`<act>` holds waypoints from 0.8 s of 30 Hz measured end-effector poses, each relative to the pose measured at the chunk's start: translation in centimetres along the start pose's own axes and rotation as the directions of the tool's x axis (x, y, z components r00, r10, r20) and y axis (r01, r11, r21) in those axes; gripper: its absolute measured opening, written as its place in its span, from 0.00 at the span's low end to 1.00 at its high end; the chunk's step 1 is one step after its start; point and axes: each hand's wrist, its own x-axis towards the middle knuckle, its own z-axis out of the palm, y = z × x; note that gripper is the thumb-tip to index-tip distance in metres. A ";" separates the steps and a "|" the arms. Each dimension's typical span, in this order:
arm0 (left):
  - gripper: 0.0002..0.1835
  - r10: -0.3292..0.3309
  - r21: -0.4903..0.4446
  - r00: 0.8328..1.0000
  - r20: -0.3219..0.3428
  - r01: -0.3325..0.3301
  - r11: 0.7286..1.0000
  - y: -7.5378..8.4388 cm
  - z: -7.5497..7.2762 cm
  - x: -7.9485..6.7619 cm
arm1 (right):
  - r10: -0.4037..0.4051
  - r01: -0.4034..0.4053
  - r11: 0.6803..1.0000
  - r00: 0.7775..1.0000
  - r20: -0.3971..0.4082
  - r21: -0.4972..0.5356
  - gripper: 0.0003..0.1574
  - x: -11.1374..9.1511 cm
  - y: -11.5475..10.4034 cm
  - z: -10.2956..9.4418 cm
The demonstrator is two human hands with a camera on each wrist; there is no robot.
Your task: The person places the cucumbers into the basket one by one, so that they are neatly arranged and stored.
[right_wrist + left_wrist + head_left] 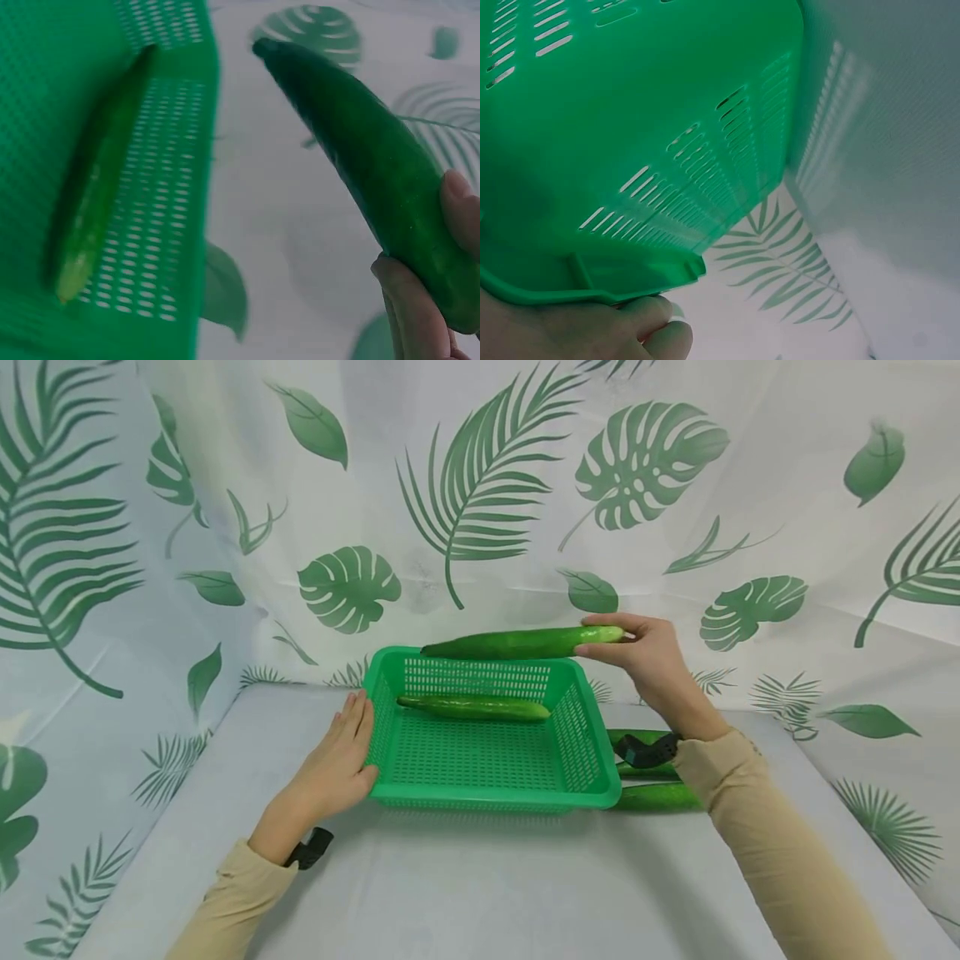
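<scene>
My right hand (647,653) pinches one end of a long green cucumber (510,643) between thumb and fingers. The cucumber is held roughly level above the far rim of a green plastic basket (495,797). Inside the basket, near its far wall, lies a second cucumber (474,707), which also shows in the right wrist view. My left hand (341,760) rests against the basket's left side with its fingers straight. In the left wrist view its fingers (654,319) touch the outside of the basket's rim (592,294).
Several more cucumbers (656,797) lie on the white table (480,885) just right of the basket, partly hidden by my right wrist and forearm. A white curtain (510,585) with a green leaf print stands behind and at both sides.
</scene>
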 end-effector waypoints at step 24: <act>0.42 0.001 -0.005 1.000 0.003 -0.001 1.000 0.2 0.0 -0.1 | 0.231 -0.099 0.836 0.955 0.183 -0.540 0.25 3.3 7.3 7.8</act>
